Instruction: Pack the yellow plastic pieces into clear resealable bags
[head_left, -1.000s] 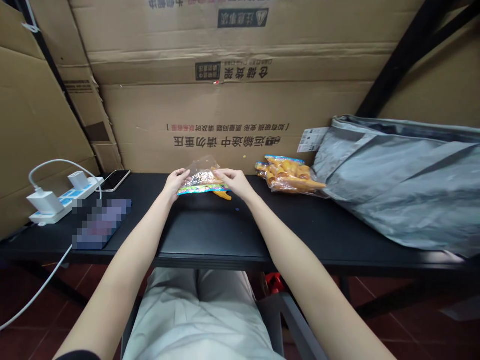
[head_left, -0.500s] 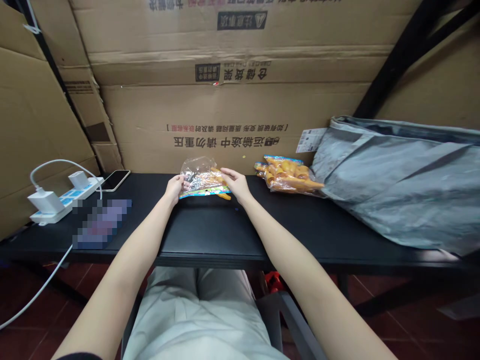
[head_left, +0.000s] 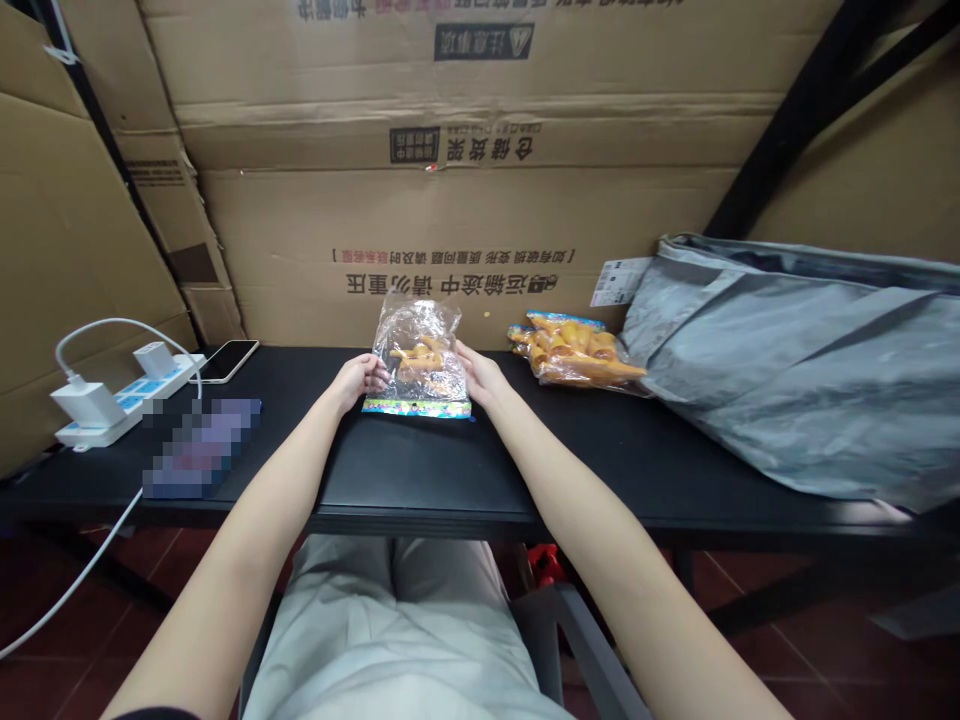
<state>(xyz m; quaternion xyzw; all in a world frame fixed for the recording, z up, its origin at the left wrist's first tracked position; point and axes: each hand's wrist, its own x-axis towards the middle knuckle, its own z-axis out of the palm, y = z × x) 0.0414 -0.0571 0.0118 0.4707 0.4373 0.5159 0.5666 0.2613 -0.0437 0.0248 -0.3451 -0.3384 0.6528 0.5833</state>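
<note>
A clear plastic bag (head_left: 418, 352) with orange pieces inside and a colourful strip along its lower edge stands tilted up on the black table (head_left: 420, 470). My left hand (head_left: 360, 378) pinches the bag's left edge. My right hand (head_left: 480, 374) grips its right edge. A second bag of orange pieces (head_left: 577, 350) lies on the table to the right, apart from both hands.
A large grey bag (head_left: 802, 360) covers the table's right side. At the left sit a white power strip with chargers (head_left: 112, 400), a phone (head_left: 229, 360) and a blurred dark item (head_left: 199, 450). Cardboard boxes (head_left: 465, 200) form a wall behind the table.
The clear bag was lying low between my hands with an orange piece sticking out; now it is raised upright with the colourful strip at the bottom. Both hands shifted slightly nearer.
</note>
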